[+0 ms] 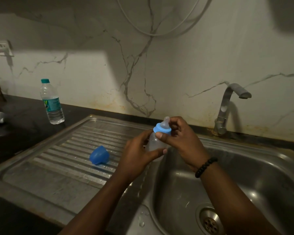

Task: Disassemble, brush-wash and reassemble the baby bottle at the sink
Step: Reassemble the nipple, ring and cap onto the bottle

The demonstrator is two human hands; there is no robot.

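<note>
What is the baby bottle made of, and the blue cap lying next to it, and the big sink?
Baby bottle: probably frosted plastic, since it looks cloudy and see-through. Its teat: likely soft silicone, pale and translucent. Blue cap: looks like smooth glossy plastic. Sink: metal, probably stainless steel, grey with bright reflections and ribbed grooves.

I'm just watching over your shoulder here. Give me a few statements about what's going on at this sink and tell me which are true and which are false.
1. The blue cap lies on the ribbed draining board. True.
2. Water is running from the tap. False: no stream shows at its spout.
3. The left hand holds the baby bottle by its clear body. True.
4. The blue collar and teat are already off. False: both sit on the bottle, with the right hand gripping the collar.
5. The water bottle lies in the sink basin. False: it stands upright on the dark counter.
</note>
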